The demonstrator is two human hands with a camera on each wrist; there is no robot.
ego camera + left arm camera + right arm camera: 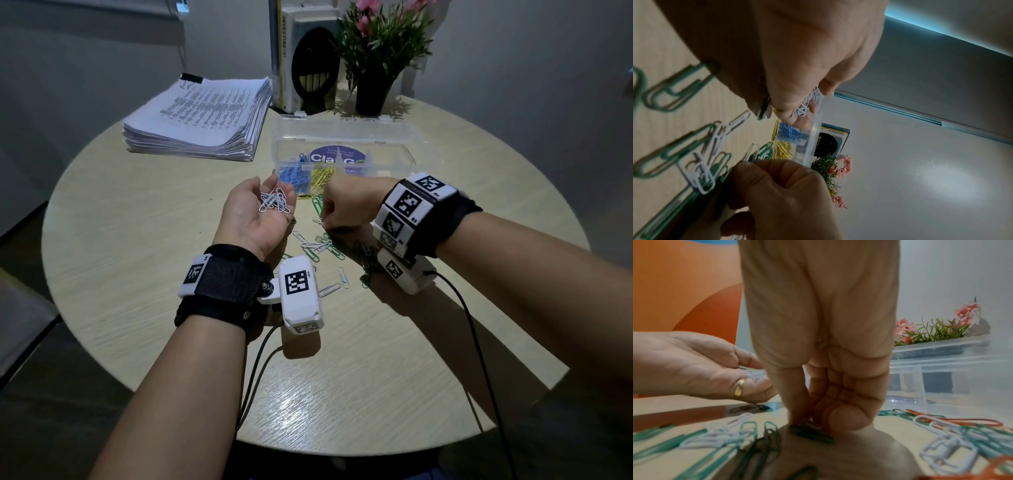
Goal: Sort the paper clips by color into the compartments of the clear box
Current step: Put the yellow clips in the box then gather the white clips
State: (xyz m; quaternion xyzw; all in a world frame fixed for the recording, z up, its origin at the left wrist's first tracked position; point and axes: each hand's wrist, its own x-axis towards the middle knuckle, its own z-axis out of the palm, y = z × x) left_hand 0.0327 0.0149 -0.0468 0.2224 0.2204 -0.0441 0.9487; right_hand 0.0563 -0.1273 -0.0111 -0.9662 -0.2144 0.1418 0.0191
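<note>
My left hand is palm up just left of the clear box, and several white paper clips lie in its cupped palm. Blue clips fill the box's left compartment, with yellow clips in the one beside it. My right hand points down at the table in front of the box. Its thumb and fingertips pinch a paper clip lying in shadow, colour unclear. Loose green and white clips lie scattered between my hands, and orange clips lie near the box.
A thick paper stack lies at the back left. Upright books with a black bookend and a potted plant stand behind the box. The box's lid is folded back. Cables trail from my wrists over the round table's near edge.
</note>
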